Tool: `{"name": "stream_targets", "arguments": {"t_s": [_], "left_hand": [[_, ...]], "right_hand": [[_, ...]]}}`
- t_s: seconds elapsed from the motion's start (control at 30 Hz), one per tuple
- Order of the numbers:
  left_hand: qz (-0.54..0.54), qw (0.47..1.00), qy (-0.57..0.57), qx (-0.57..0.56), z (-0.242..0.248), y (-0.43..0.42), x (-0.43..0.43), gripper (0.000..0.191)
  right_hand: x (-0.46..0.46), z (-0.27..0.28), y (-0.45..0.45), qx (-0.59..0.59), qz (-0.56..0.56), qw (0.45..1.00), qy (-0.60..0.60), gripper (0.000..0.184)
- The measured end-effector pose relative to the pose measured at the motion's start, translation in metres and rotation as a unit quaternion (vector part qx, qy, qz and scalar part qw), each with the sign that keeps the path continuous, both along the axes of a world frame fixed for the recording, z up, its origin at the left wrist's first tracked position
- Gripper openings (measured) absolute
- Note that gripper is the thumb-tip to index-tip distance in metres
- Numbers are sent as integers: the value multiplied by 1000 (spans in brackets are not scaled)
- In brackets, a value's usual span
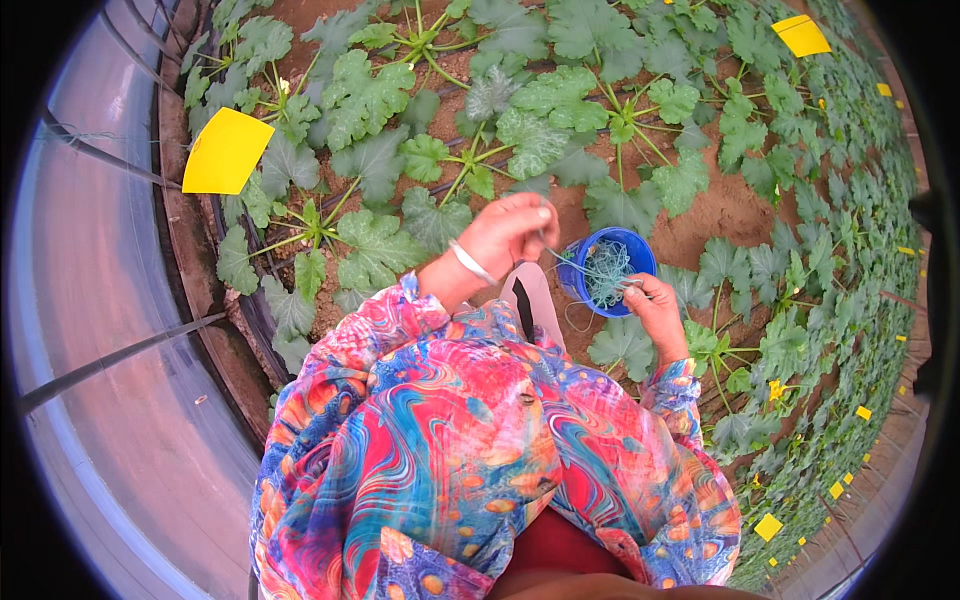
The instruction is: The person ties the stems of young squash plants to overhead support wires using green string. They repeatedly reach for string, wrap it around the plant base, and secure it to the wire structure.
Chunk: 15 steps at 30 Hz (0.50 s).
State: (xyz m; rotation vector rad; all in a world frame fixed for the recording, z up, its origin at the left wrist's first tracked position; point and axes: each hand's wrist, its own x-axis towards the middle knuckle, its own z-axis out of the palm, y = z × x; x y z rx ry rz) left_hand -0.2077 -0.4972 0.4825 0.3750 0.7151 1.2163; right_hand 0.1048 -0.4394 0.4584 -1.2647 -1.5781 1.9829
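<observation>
A blue plastic bucket [571,279] stands before me, holding a tangled heap of thin blue-green twine [606,268]. My left hand [514,234], with a white band at the wrist, is raised left of the bucket and pinches a strand of the twine. That strand runs from its fingers over the bucket's rim to my right hand [654,306]. At the rim's right side, my right hand grips twine between thumb and fingers. A loose loop of twine hangs outside the bucket at its lower left.
Leafy squash plants [375,240] grow in brown soil [727,214] ahead and on both sides. A yellow card [229,151] hangs at the left, another yellow card [801,36] at the upper right. Along the left runs a plastic-film greenhouse wall [112,285] with metal ribs.
</observation>
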Motion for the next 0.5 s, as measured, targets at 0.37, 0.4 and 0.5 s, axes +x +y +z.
{"name": "stream_targets", "arguments": {"t_s": [0.37, 0.4, 0.5], "left_hand": [[29, 942, 334, 2, 72, -29, -86, 17], [-26, 933, 358, 8, 69, -24, -75, 18], [-156, 911, 375, 77, 61, -4, -29, 23]], "right_hand": [[16, 26, 20, 71, -124, 990, 22, 10], [12, 32, 24, 58, -111, 992, 32, 11], [4, 52, 36, 109, -82, 990, 42, 14]]}}
